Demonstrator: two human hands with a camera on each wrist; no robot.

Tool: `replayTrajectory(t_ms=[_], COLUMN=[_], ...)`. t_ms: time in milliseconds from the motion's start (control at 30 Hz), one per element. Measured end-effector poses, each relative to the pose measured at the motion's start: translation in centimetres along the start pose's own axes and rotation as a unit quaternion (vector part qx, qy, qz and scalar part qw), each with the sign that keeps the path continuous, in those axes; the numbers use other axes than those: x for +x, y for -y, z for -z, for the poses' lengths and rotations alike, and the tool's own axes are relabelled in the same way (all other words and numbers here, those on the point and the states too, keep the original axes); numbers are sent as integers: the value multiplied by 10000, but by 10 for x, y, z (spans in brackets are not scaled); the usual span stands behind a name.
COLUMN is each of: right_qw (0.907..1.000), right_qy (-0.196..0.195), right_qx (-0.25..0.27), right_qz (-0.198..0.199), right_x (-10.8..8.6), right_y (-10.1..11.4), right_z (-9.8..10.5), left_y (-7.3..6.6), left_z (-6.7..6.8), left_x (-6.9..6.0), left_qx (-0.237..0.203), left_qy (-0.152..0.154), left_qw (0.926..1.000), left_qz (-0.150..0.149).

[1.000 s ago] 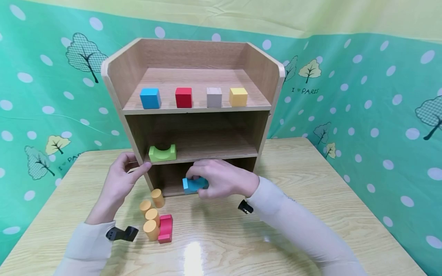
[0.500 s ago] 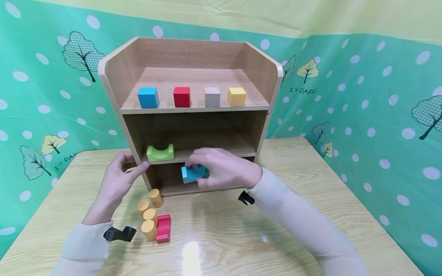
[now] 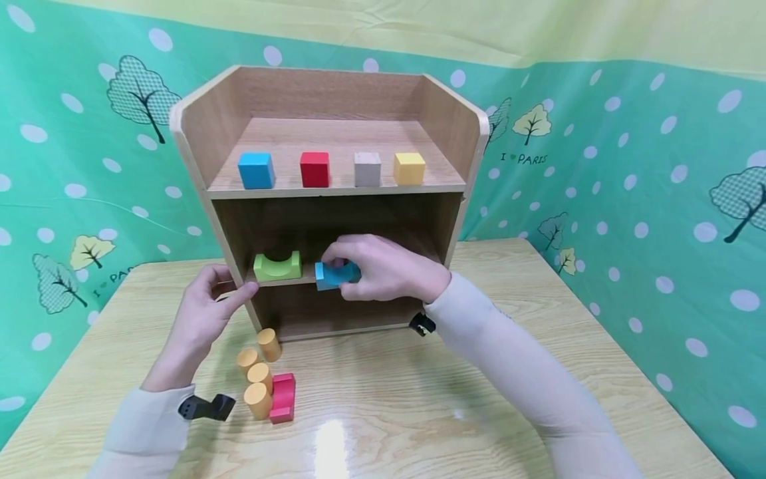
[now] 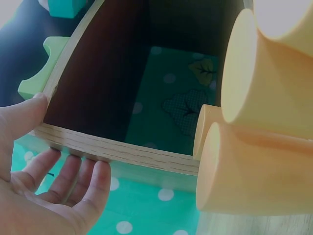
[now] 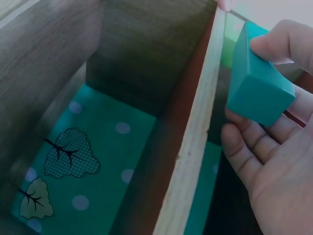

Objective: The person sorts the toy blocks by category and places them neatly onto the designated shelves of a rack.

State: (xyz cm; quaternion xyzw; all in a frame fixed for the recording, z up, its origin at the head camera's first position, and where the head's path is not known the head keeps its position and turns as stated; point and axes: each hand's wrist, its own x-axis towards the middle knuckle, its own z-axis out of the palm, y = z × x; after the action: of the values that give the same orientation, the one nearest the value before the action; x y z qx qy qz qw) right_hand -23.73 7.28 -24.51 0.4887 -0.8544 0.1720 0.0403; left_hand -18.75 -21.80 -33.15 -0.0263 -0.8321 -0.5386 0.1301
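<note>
My right hand [image 3: 385, 269] pinches a blue arch block [image 3: 326, 277] at the front edge of the middle shelf; whether the block touches the board I cannot tell. In the right wrist view the thumb lies on one side of the block and fingers on the other. A green arch block [image 3: 277, 269] rests on that shelf to its left, hollow side up. My left hand [image 3: 203, 313] grips the left side panel of the wooden shelf unit [image 3: 341, 130]. In the left wrist view the thumb is at its front edge, with fingers [image 4: 95, 188] along the outer side.
Blue [image 3: 256, 171], red [image 3: 314, 169], grey [image 3: 368, 169] and yellow [image 3: 409, 169] cubes line the top shelf. Several orange cylinders [image 3: 258, 401] and a pink arch block [image 3: 282, 399] stand on the table [image 3: 407, 412] at front left. A patterned cloth [image 3: 628, 199] hangs behind.
My right hand has lifted the blue arch block from the bottom compartment up to the middle shelf's edge. My left hand keeps its grip on the side panel.
</note>
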Motion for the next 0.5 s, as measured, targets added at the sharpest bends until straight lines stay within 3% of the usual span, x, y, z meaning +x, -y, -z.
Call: replayTrajectory(t_ms=[500], right_qw=[9986], right_qy=[-4], right_qx=[461], right_qz=[-276], right_x=[11], right_y=[-13], right_z=[-6], left_y=[0], left_z=[0], left_x=[0], left_qx=[37], left_qy=[-14], left_qw=[10000], left_qz=[27])
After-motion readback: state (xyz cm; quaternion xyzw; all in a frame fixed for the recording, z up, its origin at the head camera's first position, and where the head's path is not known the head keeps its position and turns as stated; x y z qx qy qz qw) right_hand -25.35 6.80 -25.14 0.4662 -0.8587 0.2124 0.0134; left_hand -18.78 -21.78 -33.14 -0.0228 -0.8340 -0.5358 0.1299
